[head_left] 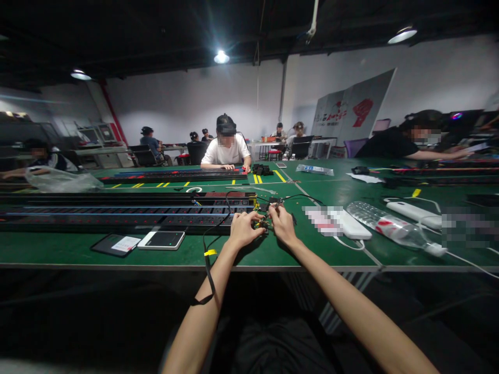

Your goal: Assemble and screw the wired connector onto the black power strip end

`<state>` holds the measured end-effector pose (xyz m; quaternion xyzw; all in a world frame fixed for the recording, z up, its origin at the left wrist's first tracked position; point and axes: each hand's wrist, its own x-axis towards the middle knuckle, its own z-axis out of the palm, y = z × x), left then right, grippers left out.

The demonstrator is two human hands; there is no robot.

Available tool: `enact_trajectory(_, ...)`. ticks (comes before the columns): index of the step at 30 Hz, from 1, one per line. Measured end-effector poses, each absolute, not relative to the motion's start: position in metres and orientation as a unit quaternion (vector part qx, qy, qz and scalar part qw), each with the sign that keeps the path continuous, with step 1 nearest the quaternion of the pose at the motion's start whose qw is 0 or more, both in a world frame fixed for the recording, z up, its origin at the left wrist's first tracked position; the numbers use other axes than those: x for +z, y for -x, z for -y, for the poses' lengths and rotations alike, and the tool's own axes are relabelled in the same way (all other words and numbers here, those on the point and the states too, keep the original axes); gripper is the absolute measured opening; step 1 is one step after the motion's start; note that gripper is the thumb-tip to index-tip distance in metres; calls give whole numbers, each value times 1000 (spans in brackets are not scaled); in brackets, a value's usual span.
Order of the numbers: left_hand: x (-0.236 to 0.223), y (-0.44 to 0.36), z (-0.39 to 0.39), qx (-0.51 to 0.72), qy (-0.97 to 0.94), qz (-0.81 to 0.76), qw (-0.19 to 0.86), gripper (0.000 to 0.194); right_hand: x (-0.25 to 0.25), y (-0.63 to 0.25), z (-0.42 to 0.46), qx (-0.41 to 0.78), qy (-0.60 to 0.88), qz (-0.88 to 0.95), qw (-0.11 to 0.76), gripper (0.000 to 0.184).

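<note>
The green table spans the view; its left and right edges are cut off. A long black assembly lies parallel to the near edge; its left end is out of frame, and its right end is partly covered by the left hand. A person in white sits at the far edge. The left hand is curled, thumb and fingers gripping small yellow-and-black parts at the assembly's right end; their shape is hard to make out. The right hand is bent, its thumb and fingers pinching a small black component beside them; the fingertips partly hide it. A clear bottle lies on its side toward the right, its cap nearest the near edge. A white block lies left of the bottle, its left part pixelated. A white-framed device lies near the near edge, left of the hands. A black cable overhangs the near edge across the left forearm.
</note>
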<state>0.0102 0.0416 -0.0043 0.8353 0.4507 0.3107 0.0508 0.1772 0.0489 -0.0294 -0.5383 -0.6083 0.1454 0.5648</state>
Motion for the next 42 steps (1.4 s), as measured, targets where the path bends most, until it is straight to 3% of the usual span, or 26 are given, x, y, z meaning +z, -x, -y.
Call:
enact_trajectory(10, -3, -10, -38, 307, -833, -458, 42, 35, -27, -179, -47, 102, 502, 598, 617, 39)
enact_trajectory(29, -2, -12, -37, 301, -830, -467, 44, 27, -26, -174, -36, 74, 506, 688, 515, 34)
enact_trajectory(42, -4, -10, -39, 314, -833, -452, 48, 35, -29, -178, -49, 169, 499, 611, 591, 41)
